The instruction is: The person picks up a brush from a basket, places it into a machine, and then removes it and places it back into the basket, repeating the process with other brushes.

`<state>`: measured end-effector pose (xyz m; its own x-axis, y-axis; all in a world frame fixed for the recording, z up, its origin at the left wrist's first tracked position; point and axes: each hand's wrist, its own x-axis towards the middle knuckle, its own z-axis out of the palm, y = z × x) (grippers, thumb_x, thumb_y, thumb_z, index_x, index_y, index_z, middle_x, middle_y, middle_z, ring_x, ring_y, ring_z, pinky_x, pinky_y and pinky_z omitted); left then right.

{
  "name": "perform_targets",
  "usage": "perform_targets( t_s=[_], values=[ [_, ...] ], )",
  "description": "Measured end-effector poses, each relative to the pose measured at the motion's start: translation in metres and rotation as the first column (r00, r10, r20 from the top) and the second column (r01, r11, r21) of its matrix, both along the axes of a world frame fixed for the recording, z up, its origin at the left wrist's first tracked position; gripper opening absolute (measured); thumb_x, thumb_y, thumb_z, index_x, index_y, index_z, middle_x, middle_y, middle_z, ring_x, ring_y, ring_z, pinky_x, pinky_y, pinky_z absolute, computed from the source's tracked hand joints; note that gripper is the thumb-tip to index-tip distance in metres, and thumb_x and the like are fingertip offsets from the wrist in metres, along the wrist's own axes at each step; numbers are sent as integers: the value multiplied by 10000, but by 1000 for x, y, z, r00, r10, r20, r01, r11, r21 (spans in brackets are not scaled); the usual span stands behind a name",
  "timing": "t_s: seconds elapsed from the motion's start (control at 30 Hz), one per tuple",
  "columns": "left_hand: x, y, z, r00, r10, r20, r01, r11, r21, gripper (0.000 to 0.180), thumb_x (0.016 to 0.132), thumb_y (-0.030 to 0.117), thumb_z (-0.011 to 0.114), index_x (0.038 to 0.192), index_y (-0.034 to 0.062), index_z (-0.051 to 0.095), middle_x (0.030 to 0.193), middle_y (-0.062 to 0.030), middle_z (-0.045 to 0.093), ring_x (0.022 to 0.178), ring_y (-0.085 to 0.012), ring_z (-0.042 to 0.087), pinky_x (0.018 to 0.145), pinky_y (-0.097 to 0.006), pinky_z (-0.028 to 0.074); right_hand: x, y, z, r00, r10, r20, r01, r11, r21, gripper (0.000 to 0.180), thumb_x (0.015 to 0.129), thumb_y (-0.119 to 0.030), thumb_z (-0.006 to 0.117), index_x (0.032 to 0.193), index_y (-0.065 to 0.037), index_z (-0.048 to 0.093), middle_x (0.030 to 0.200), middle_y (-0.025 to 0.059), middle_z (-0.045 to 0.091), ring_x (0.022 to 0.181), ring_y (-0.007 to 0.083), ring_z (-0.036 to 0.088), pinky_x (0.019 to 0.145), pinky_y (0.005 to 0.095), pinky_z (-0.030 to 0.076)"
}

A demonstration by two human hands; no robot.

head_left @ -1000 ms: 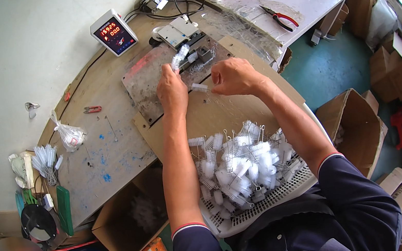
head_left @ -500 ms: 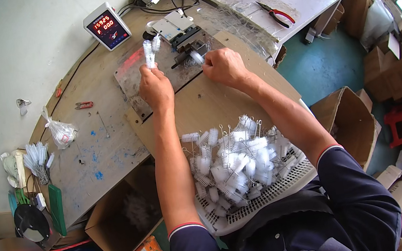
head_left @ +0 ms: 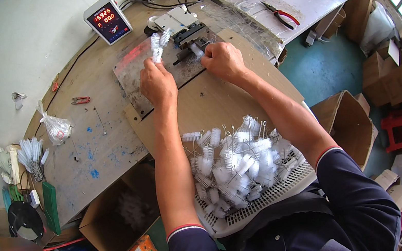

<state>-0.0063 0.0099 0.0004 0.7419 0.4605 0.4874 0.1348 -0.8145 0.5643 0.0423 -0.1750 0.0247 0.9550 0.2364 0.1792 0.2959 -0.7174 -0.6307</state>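
Observation:
My left hand (head_left: 159, 84) is closed around a few small white bottle brushes (head_left: 156, 48), their bristle heads sticking up past the fingers. At the front of a small metal machine (head_left: 191, 36) my right hand (head_left: 223, 61) is closed in a pinch. A single white brush (head_left: 196, 50) lies against the machine right beside those fingertips, and the end of it is hidden by the hand. Below my forearms, a white perforated basket (head_left: 273, 191) holds a heap of similar white brushes (head_left: 237, 159) with looped wire handles.
A display box (head_left: 107, 20) with red digits stands behind the machine. Red-handled pliers (head_left: 280, 14) lie on the table at right. Leftward are small red snips (head_left: 81, 100), a knotted plastic bag (head_left: 55, 125) and a bundle of brushes (head_left: 32, 157). Cardboard boxes (head_left: 344, 127) stand on the floor.
The brushes in my left hand have tilted rightward and their heads have fanned apart. My right hand stays by the machine, shifted only slightly. The whole view has turned a little.

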Motion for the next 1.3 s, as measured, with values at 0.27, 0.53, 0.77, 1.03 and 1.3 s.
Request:
perform_targets(
  t_s=[0.27,0.53,0.77,1.03,1.3],
  values=[
    [1,-4,-2,989,-38,143,26,996,87,164,1017,181,557,1096,53,623,972,-175,701,913,-384,671,785,-495,500,-1,1,-1,999,-40,22,39,999,34,262,851,-341,700,823,-82,737,821,164,730,849,358,708,766,474,546],
    [10,-10,-4,952,-287,103,280,957,79,151,974,121,586,1104,57,630,975,-204,692,941,-421,657,808,-512,504,-1,-13,2,992,129,6,-129,991,21,261,851,-305,731,849,-44,738,747,128,714,727,261,706,702,401,541],
    [9,-10,0,955,-290,64,286,956,64,103,947,93,600,1034,43,621,952,-164,694,971,-370,647,854,-480,502,-50,-17,49,484,802,-351,-756,585,295,190,794,-125,777,967,-48,763,773,34,664,709,114,604,648,296,497],
    [7,-11,2,960,-281,-5,281,959,42,125,959,101,601,1061,35,629,966,-163,704,973,-364,653,861,-476,508,-85,-9,54,319,946,65,-947,320,-12,141,767,-121,784,906,-107,768,851,46,639,888,254,616,749,372,519],
    [7,-4,-3,947,-314,67,313,949,22,110,945,97,606,1033,39,638,957,-168,704,962,-376,652,848,-483,512,-47,-44,83,622,783,-21,-783,622,-21,44,790,-108,713,816,-73,713,817,96,688,791,303,678,718,410,531]
  ],
)
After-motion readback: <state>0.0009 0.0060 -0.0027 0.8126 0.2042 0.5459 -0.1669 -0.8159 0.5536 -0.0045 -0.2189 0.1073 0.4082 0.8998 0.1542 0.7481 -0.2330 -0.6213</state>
